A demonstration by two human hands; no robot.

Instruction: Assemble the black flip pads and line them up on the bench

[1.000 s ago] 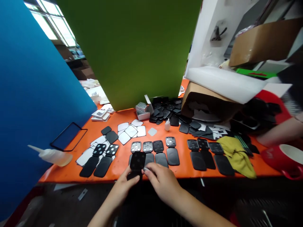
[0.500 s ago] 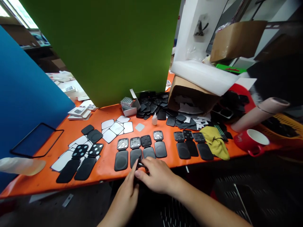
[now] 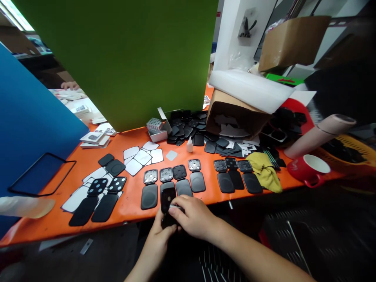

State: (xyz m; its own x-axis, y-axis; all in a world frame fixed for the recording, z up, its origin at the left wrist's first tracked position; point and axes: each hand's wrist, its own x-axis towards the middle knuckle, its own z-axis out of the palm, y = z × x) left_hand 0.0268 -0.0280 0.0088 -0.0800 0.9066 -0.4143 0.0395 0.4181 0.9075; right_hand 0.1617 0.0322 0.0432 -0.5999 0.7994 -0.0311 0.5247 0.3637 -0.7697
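Note:
My left hand (image 3: 157, 241) grips a black hinged flat case (image 3: 168, 197) at the front edge of the table, tilted so that its dark inner face shows. Over its lower right part lies my right hand (image 3: 194, 217), fingers curled against it; a small greyish edge shows under the fingertips, too hidden to name. Just beyond the hands, several similar unfolded black cases (image 3: 149, 196) lie in a row, their small upper halves bearing round recesses. Another group of unfolded cases (image 3: 225, 182) sits to the right. At the left, two cases with pale dots (image 3: 105, 207) rest on white sheets.
Across the orange table (image 3: 132, 207) stand a small white dropper bottle (image 3: 189, 145), white rounded cards (image 3: 143, 157), a pile of black parts (image 3: 185, 127) and a cardboard box (image 3: 235, 107). A yellow cloth (image 3: 266, 172) and a red mug (image 3: 308, 171) are on the right. Behind rises a green panel (image 3: 123, 62).
The case in my hands has turned from edge-on to show its face, and stands higher. Another person's hand has appeared at the far left. The view has shifted slightly.

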